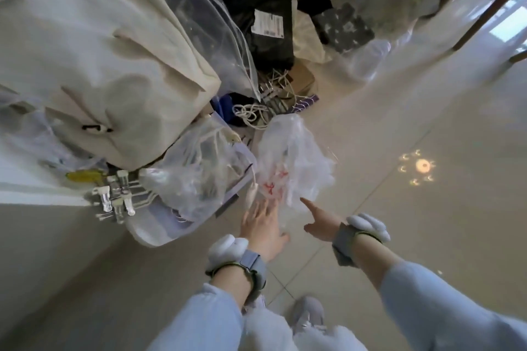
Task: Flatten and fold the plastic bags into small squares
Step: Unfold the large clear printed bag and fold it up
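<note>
I see the crumpled white plastic bag (288, 162) with red print lying on the pale tiled floor (413, 111), just past both hands, at about twelve o'clock from them. My left hand (263, 225) is spread flat with the fingers apart, its fingertips touching or just short of the bag's near edge by the red marks; it grips nothing. My right hand (319, 221) sits at three o'clock from the left, forefinger stretched out toward the bag's lower right corner, the other fingers curled loosely, and it too holds nothing; whether the fingertip touches the plastic I cannot tell. Each wrist wears a grey strap with a white padded unit (368, 225). At nine o'clock from the bag a clear plastic bag (196, 174) stuffed with odds and ends rests on a pale bin lid, with clip hangers (114, 196) beside it. At twelve o'clock lies a tangle of white cords (251, 114), and farther on a black mailer bag with a label (268, 25). A grey shoe (308, 313) shows at six o'clock.
</note>
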`<state>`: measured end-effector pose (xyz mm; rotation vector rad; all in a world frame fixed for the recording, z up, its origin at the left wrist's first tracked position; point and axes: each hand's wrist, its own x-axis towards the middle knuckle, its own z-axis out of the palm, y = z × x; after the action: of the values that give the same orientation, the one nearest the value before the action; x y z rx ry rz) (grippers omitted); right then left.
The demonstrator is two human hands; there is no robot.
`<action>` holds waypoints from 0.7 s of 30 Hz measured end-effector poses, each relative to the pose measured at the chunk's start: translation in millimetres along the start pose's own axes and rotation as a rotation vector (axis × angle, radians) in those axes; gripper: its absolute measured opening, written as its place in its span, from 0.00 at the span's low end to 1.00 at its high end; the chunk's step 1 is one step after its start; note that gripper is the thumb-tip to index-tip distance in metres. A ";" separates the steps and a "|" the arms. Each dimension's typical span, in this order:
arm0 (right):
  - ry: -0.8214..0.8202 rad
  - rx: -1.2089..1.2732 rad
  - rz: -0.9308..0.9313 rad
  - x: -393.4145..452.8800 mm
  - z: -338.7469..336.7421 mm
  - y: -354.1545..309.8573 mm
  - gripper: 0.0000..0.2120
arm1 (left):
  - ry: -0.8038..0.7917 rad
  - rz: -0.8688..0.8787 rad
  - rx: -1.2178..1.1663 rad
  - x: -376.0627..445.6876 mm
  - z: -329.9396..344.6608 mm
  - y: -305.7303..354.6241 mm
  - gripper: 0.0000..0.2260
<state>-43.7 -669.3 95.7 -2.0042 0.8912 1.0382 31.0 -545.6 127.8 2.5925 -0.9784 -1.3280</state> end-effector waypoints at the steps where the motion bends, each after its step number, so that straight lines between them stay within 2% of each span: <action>1: -0.031 0.099 0.014 21.5 8.3 0.1 0.32 | -0.008 0.001 0.008 13.1 8.2 -8.9 0.34; 5: -0.100 0.506 0.115 84.4 26.3 2.0 0.29 | -0.018 0.004 0.023 55.4 27.2 -45.0 0.37; 8: -0.014 0.707 0.200 96.5 27.1 -0.3 0.22 | -0.015 0.024 0.002 68.1 25.8 -56.5 0.39; 10: 0.029 0.807 0.191 86.4 25.3 -4.8 0.21 | -0.004 0.052 0.031 61.3 20.3 -49.9 0.38; 16: 0.112 0.995 0.032 -24.7 -29.3 -53.7 0.19 | 0.091 0.176 0.103 -1.4 -53.2 -14.7 0.41; 19: 0.110 0.921 -0.094 -104.5 -62.5 -89.6 0.18 | 0.117 0.200 0.150 -44.4 -100.2 12.7 0.41; 21: 0.188 0.790 -0.234 -177.8 -101.4 -120.8 0.19 | 0.201 0.220 0.133 -89.6 -159.9 35.1 0.42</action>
<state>14.4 -644.7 324.9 -1.4820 0.9426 0.2818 95.1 -557.4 302.6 2.5553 -1.3084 -0.9608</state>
